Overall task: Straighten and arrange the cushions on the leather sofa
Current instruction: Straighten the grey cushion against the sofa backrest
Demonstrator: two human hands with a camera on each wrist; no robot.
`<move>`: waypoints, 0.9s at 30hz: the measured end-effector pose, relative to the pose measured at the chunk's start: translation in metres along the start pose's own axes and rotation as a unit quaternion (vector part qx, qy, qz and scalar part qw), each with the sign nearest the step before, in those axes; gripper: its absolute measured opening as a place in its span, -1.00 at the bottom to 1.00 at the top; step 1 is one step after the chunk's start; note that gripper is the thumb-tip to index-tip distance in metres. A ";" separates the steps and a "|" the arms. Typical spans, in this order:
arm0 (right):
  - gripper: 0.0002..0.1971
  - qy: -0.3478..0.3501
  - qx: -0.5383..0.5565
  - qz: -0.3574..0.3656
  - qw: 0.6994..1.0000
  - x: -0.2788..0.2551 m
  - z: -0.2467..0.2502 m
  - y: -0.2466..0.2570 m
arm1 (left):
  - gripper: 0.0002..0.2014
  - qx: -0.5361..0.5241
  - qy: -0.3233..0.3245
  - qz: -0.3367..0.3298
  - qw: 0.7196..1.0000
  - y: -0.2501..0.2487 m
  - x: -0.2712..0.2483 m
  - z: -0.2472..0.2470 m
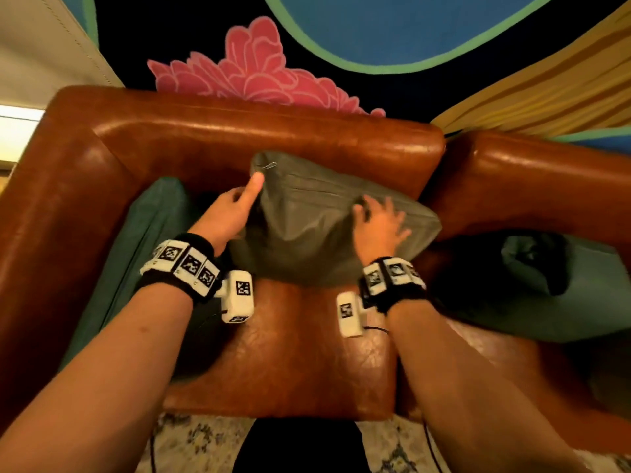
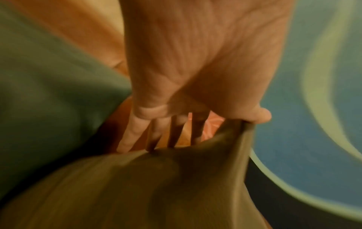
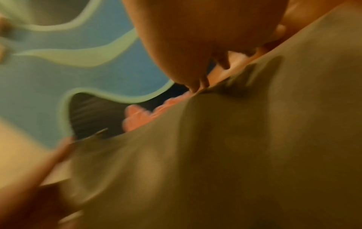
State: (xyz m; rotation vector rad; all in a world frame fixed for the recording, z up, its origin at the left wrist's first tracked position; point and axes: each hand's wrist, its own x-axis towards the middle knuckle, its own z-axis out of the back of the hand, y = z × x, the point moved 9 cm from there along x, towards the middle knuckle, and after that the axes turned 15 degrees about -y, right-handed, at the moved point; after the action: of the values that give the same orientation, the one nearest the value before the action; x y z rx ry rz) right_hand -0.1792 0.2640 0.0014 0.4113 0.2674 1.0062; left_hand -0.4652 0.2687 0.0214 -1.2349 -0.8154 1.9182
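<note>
You stand over the brown leather sofa [image 1: 211, 138] and look down at its seat. The grey cushion [image 1: 307, 233] stands on the seat, leaning against the backrest, with its zip pull [image 1: 270, 165] at the upper left corner.

Your left hand [image 1: 228, 213] is at the cushion's left edge. In the head view the thumb lies against the fabric just below the zip pull; in the left wrist view the thumb presses a fold of grey fabric while the fingers [image 2: 127, 136] run straight down behind it, so the edge sits pinched between thumb and fingers.

Your right hand [image 1: 379, 223] lies on the upper right part of the cushion, fingers spread over the fabric and curled into it near the top seam. The right wrist view is blurred, but the fingertips dig into the top edge and the fabric puckers there.

A teal cushion [image 1: 146, 247] leans against the left armrest, just beside the grey one. Another teal cushion [image 1: 560, 288] lies on the next seat to your right, well apart from it.

Behind the sofa hangs a wall piece [image 1: 375, 32] with a pink flower and blue shapes on black. A patterned rug [image 1: 191, 438] shows below the seat's front edge.
</note>
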 end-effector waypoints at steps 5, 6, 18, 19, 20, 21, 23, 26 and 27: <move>-0.19 -0.069 0.109 -0.273 0.953 0.036 0.011 -0.135 | -0.56 0.069 -0.122 -0.128 0.982 -0.027 0.008 -0.003; -0.20 -0.066 0.191 -0.321 0.925 0.040 0.005 -0.149 | -0.58 0.073 -0.143 -0.128 0.979 -0.027 0.010 -0.002; -0.85 -0.194 0.347 -0.375 0.837 0.060 0.071 -0.190 | -0.71 -0.061 -0.108 0.001 0.992 0.054 0.041 -0.041; -0.84 -0.175 0.353 -0.346 0.851 0.064 0.067 -0.179 | -0.73 -0.061 -0.130 0.021 0.989 0.067 0.052 -0.027; -0.79 -0.151 0.353 -0.315 0.868 0.067 0.062 -0.164 | -0.74 -0.055 -0.151 0.025 0.987 0.077 0.065 -0.010; -0.76 -0.127 0.359 -0.292 0.878 0.068 0.058 -0.150 | -0.75 -0.049 -0.179 0.023 0.982 0.072 0.066 0.007; -0.74 -0.045 0.381 -0.251 0.889 0.064 0.037 -0.119 | -0.78 -0.054 -0.227 0.035 0.972 0.069 0.073 0.047; -0.73 0.025 0.373 -0.212 0.903 0.055 0.007 -0.083 | -0.87 -0.075 -0.246 0.091 0.962 0.079 0.081 0.087; -0.74 0.025 0.372 -0.216 0.903 0.054 0.001 -0.081 | -0.88 -0.081 -0.244 0.095 0.962 0.084 0.083 0.091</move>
State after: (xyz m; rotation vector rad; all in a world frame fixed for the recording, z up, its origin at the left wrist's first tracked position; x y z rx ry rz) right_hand -0.0899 0.2722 -0.0352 0.9715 0.7643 0.4422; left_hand -0.5930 0.2781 -0.0548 -0.9640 -1.1570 2.4022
